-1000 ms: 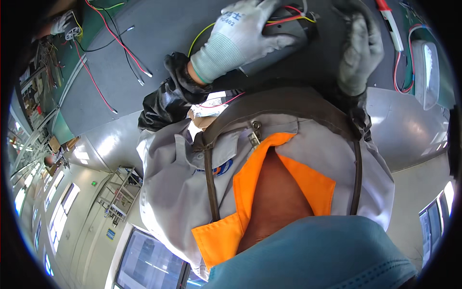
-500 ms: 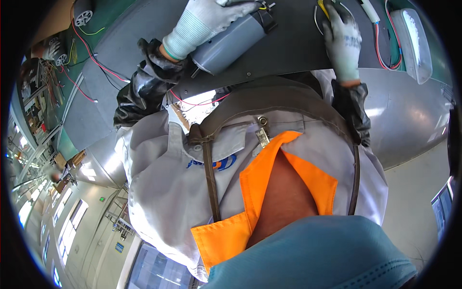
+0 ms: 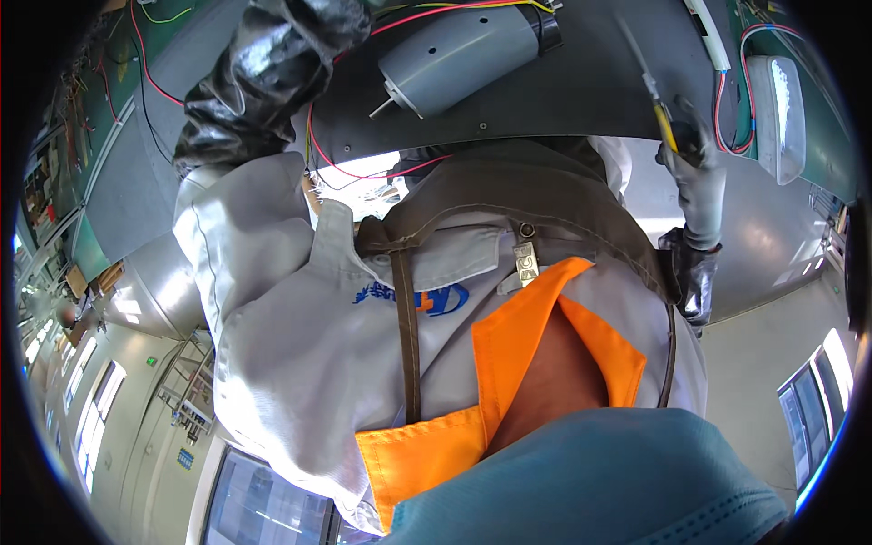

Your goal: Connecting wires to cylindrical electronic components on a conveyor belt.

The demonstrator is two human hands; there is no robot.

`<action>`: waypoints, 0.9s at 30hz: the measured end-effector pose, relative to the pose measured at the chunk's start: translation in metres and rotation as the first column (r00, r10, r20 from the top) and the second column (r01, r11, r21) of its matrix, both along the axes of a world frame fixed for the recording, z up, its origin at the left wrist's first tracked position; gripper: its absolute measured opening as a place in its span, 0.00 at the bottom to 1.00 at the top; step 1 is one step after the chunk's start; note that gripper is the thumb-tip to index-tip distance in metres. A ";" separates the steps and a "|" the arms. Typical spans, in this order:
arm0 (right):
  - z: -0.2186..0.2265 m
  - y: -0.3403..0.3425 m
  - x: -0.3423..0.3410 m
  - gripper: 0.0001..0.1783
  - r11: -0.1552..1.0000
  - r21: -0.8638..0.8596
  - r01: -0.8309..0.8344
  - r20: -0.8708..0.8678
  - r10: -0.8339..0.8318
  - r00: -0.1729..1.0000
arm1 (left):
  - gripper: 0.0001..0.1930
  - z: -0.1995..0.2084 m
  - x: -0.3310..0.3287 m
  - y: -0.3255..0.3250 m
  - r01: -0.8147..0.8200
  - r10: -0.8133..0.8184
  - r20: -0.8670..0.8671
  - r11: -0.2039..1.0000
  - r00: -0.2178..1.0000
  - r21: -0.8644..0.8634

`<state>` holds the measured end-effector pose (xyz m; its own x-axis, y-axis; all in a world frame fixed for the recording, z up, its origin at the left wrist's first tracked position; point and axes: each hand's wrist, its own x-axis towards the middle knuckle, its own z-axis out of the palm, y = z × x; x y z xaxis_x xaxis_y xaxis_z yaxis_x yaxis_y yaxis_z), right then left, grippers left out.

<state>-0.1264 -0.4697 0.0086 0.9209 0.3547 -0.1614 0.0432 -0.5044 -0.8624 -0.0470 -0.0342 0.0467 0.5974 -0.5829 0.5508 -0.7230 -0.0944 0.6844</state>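
Pale walls [image 3: 754, 363] and bright windows [image 3: 808, 418] curve round the rim of my view, and before me spreads a dark grey, flat work surface [image 3: 581, 102]. On it, near the edge closest to me, lies a grey cylindrical metal motor [image 3: 461, 62], tilted across my view, its thin shaft pointing to the lower left and its black end cap [image 3: 549, 31] to the upper right. Red and yellow wires [image 3: 436, 13] run along its far side towards that cap. My right hand [image 3: 698, 177], in a pale grey knitted glove, grasps a long, thin tool with a yellow-and-black handle [image 3: 666, 125], its slender shaft pointing away from me, well apart from the motor. On my left, only a shiny black sleeve cover [image 3: 263, 73] shows; that hand lies outside my view, so I cannot tell what its fingers do. Farther right sit a white stick-shaped piece [image 3: 709, 38] with red and blue wires [image 3: 721, 118] and, just beside those wires, a rounded, whitish plastic box [image 3: 781, 123].
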 end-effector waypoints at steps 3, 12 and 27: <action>0.024 0.023 0.017 0.35 0.973 0.218 -0.068 -0.263 0.126 0.956 | 0.30 0.018 0.012 0.003 0.023 -0.029 0.194 0.999 0.981 0.033; 0.042 0.109 0.055 0.33 0.786 -0.344 -0.513 0.247 0.603 0.758 | 0.11 0.040 0.017 -0.022 -0.250 0.268 -0.504 0.963 0.821 0.104; 0.015 0.084 0.103 0.26 0.684 -0.713 -0.157 0.562 0.690 0.456 | 0.11 0.091 -0.176 0.086 0.034 0.334 -0.681 0.884 0.651 0.467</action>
<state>-0.0233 -0.3860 0.0240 0.5053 0.8402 0.1967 0.8545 -0.5190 0.0215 -0.2229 0.0521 0.1375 0.7868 -0.4956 -0.3680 0.0445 -0.5491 0.8346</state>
